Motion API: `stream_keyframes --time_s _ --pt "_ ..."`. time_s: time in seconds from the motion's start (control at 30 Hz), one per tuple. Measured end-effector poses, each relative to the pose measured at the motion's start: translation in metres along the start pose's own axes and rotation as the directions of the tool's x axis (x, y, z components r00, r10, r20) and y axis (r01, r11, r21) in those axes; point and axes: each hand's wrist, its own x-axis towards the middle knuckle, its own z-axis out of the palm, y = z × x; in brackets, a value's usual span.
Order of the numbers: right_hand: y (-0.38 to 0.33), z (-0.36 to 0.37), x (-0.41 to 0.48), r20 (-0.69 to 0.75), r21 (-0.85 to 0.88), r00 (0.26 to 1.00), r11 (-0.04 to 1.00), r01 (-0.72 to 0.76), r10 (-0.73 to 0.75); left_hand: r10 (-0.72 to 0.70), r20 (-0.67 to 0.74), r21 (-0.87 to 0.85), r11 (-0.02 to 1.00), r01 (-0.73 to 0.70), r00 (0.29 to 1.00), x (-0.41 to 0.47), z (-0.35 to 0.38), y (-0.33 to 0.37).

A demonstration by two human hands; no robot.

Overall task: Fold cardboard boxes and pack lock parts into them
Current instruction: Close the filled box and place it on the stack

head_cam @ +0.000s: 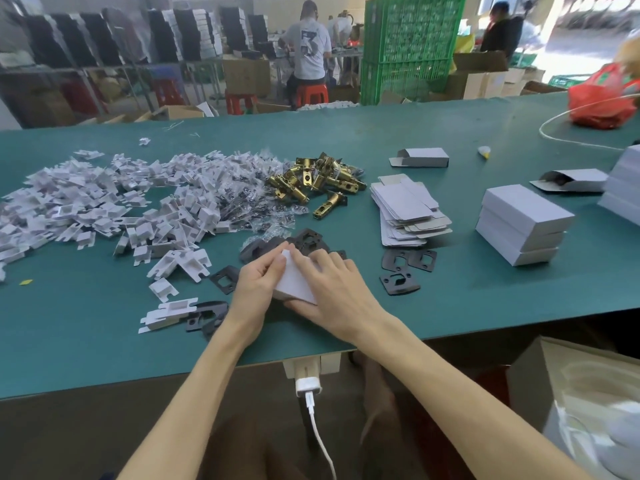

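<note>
A small white cardboard box (296, 280) lies near the front edge of the green table (104, 341), held between both hands. My left hand (258, 284) grips its left end, fingertips on the top corner. My right hand (337, 289) wraps over its right side, with the thumb under the box. Behind the box lies a heap of black lock plates (304, 239). Brass latch bolts (320, 180) are piled further back. A stack of flat unfolded boxes (407, 211) sits to the right.
A big pile of white cardboard inserts (104, 199) and bagged screws (249, 199) covers the left. Stacked closed boxes (523, 225) stand at right, loose folded boxes (420, 157) behind. A red bag (604, 98) sits far right. People work in the background.
</note>
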Motion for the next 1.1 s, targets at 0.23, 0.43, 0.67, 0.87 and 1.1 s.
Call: stream_keyframes --time_s 0.23,0.43,0.67,0.87,1.1 --pt "0.042 -0.024 -0.015 0.029 0.111 0.989 0.983 -0.145 0.143 0.066 0.095 0.014 0.998 -0.067 0.993 -0.004 0.002 0.0" --pt "0.123 -0.072 -0.018 -0.077 -0.049 0.898 0.898 -0.436 0.432 0.071 0.144 0.083 0.993 -0.084 0.987 -0.003 0.003 -0.004" --pt "0.192 -0.109 -0.039 -0.252 -0.116 0.778 0.78 -0.615 0.576 0.072 0.136 0.112 0.99 -0.088 0.988 -0.002 0.001 -0.006" --pt "0.234 -0.146 -0.022 -0.274 -0.19 0.692 0.668 -0.72 0.668 0.071 0.13 0.126 0.988 -0.088 0.989 -0.002 0.003 -0.005" --pt "0.255 -0.146 -0.024 0.009 -0.208 0.603 0.591 -0.779 0.798 0.06 0.131 0.143 0.987 -0.079 0.99 -0.003 0.002 -0.006"
